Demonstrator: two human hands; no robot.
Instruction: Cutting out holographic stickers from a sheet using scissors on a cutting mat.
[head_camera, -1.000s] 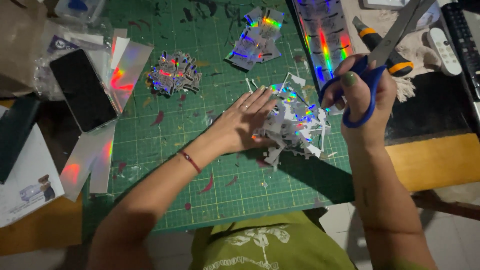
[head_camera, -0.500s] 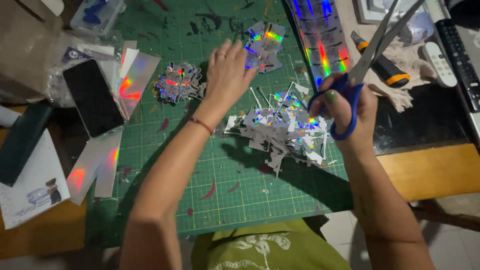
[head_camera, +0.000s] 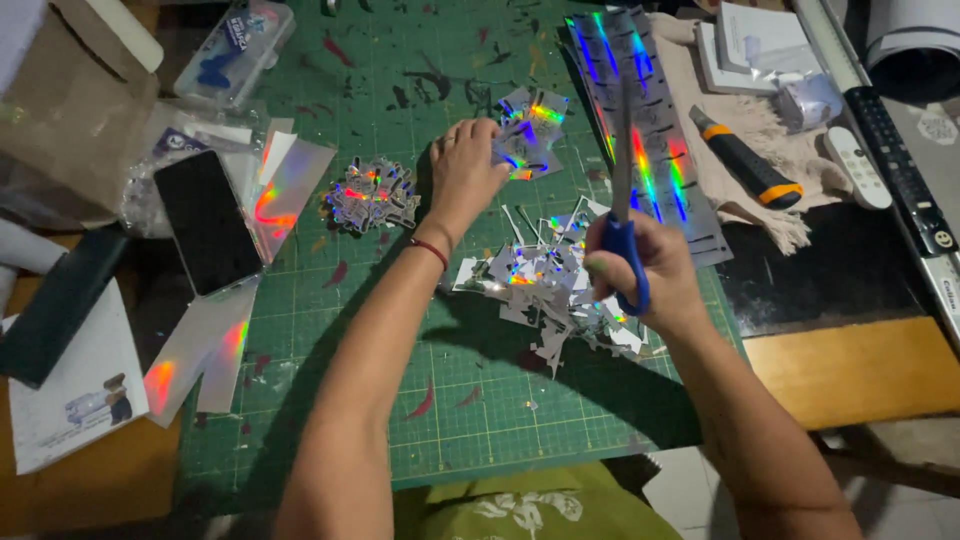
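Note:
My left hand reaches across the green cutting mat and rests on a small stack of holographic sticker sheets, fingers curled at its left edge. My right hand grips blue-handled scissors, blades pointing away from me and closed. Below both hands lies a heap of shiny holographic paper scraps. A separate pile of cut-out holographic stickers sits to the left of my left hand.
A long holographic sheet lies at the mat's right edge beside an orange-and-black utility knife on a beige cloth. A black phone, more holographic sheets and a plastic box are on the left. A white remote lies right.
My left hand moved from the scrap heap up the mat to the small sticker stack. My right hand with the scissors dropped lower and turned, the blades now closed.

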